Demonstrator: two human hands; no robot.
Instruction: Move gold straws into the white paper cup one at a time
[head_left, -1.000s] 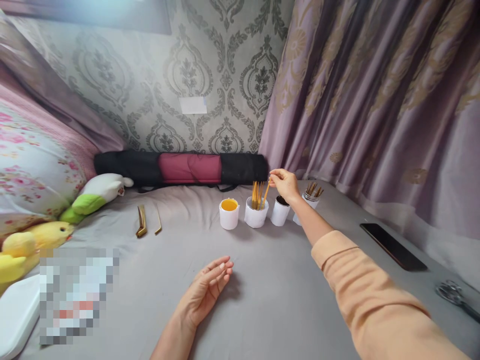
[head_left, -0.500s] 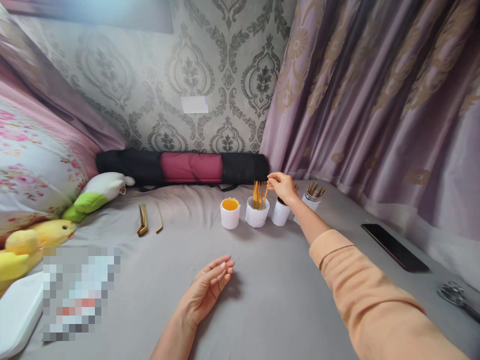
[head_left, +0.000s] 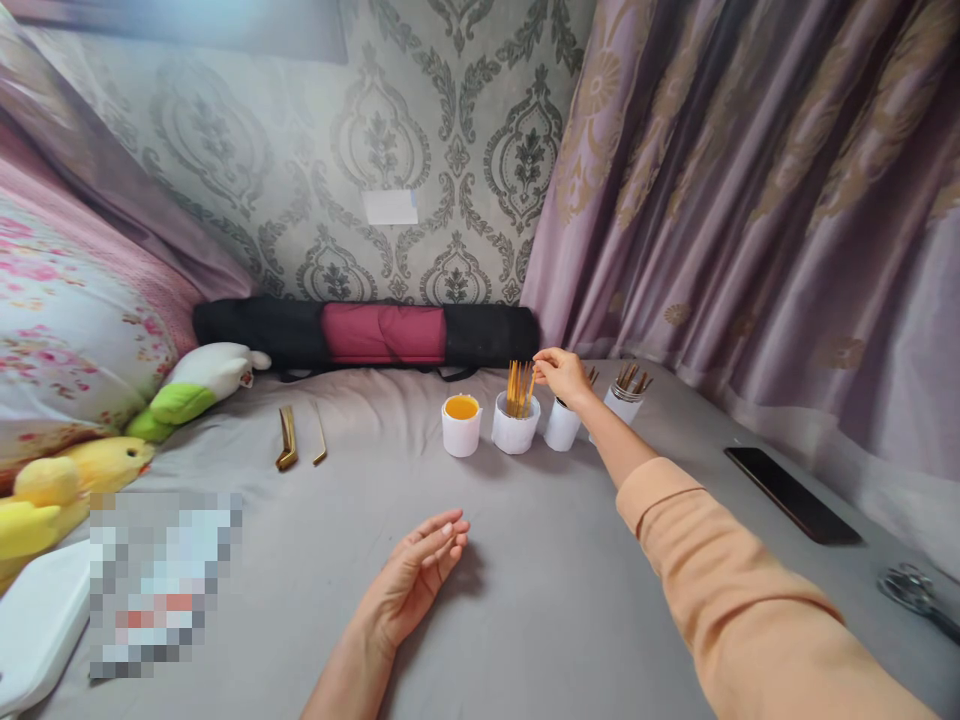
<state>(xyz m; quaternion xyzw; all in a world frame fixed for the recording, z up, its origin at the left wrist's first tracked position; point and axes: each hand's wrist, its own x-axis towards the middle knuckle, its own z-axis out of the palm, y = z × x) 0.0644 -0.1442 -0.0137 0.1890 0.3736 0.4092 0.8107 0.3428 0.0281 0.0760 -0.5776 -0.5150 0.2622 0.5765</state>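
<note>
Several white cups stand in a row on the grey sheet. One cup point(head_left: 460, 426) has a yellow inside, the second cup point(head_left: 514, 428) holds several thin golden sticks point(head_left: 516, 388), a third cup point(head_left: 561, 425) is dark inside, and a clear jar point(head_left: 624, 398) holds brown sticks. My right hand point(head_left: 562, 374) reaches over the cups, its fingertips pinched on the top of one golden stick standing in the second cup. My left hand point(head_left: 417, 578) rests flat on the sheet nearer to me, fingers stretched, holding nothing.
Bent golden straws point(head_left: 286, 440) lie on the sheet at left. A black and maroon roll bag point(head_left: 367, 335) lies along the wall. Soft toys point(head_left: 196, 385) and a flowered pillow sit at left. A dark phone point(head_left: 790, 480) and scissors point(head_left: 913, 590) lie at right by the curtain.
My right hand has lowered a little with the golden stick, which now stands deeper in the second cup. My left hand has stayed in place.
</note>
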